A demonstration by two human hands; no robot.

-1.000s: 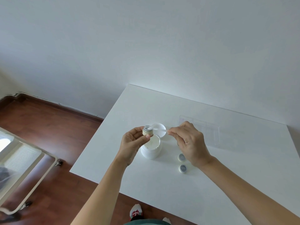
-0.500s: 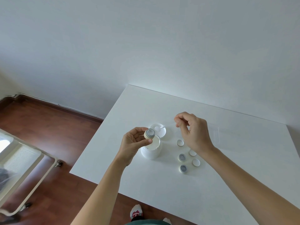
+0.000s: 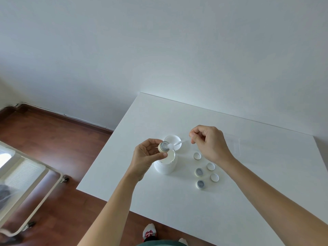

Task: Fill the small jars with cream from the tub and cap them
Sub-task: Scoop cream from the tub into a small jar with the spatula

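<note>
I note the bench (image 3: 230, 201) is a smooth, matt white board, faintly sheened near the wall. The tub (image 3: 166, 167) looks like opaque white plastic with a soft gloss; its cream (image 3: 170, 155) lies smooth and wet-looking. The small jar (image 3: 163, 147) appears cream-coloured plastic with a grey, dull mouth. The spatula (image 3: 177, 144) reads as translucent white plastic. The loose caps (image 3: 214, 177) are smooth white plastic. The floor (image 3: 53, 139) is polished reddish wood.
</note>
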